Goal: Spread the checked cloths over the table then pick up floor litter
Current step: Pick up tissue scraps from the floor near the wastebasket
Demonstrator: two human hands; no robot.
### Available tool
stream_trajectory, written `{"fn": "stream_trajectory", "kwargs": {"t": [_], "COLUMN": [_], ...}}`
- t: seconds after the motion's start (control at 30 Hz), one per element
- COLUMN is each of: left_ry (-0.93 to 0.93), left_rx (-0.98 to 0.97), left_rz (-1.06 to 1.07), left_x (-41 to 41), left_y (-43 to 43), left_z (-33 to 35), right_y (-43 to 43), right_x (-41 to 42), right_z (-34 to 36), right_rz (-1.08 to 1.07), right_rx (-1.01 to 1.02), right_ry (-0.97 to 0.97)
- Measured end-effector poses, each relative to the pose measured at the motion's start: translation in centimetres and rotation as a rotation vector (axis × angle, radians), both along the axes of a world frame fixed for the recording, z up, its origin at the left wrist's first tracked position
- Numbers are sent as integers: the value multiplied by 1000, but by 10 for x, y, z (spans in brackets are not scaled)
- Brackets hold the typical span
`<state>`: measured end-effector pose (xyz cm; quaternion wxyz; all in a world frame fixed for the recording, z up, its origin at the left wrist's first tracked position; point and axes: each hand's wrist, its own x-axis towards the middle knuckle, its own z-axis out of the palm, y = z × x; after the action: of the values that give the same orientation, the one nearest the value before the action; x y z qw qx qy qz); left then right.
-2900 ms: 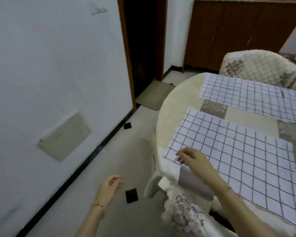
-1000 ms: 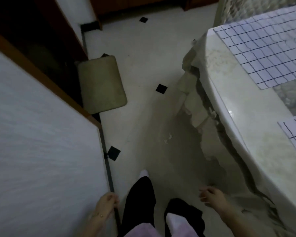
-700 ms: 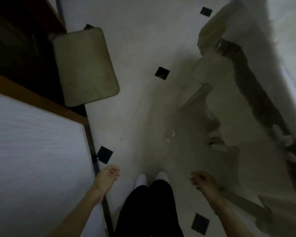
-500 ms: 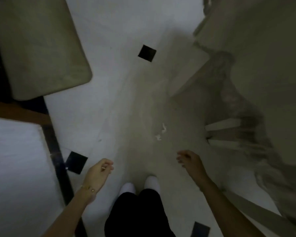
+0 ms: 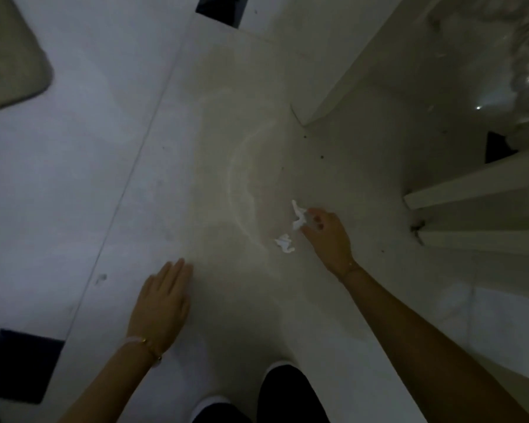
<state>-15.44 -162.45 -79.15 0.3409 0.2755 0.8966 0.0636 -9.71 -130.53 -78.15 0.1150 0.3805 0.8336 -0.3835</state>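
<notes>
A white paper scrap point(image 5: 297, 215) is pinched in the fingertips of the right hand point(image 5: 327, 236), low over the pale floor point(image 5: 165, 148); a second scrap point(image 5: 284, 244) lies on the floor just beside it. The left hand point(image 5: 162, 297) is flat, fingers straight, holding nothing

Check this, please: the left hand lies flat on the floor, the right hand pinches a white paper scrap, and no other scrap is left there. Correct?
Not quite. The head view shows a second scrap lying on the floor, close beside the pinched scrap. The rest holds: the left hand lies flat, and the right hand pinches one scrap.
</notes>
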Motion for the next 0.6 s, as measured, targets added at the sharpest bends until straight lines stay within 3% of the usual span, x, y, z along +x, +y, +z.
{"fn": "stream_trajectory", "kwargs": {"t": [0.3,0.5,0.6], "left_ry": [167,222,122], "left_rx": [61,357,439], "left_rz": [-34,-86,-120], "left_x": [5,-13,-11], "left_y": [11,94,145], "left_z": [-2,1,-8], "right_y": [0,8,15], "right_x": [-13,4,18], "right_z": [-25,-20,-17], "right_rz": [-161,-302,-334], "right_rx": [92,-66,-71], "right_ry": [169,205,199]}}
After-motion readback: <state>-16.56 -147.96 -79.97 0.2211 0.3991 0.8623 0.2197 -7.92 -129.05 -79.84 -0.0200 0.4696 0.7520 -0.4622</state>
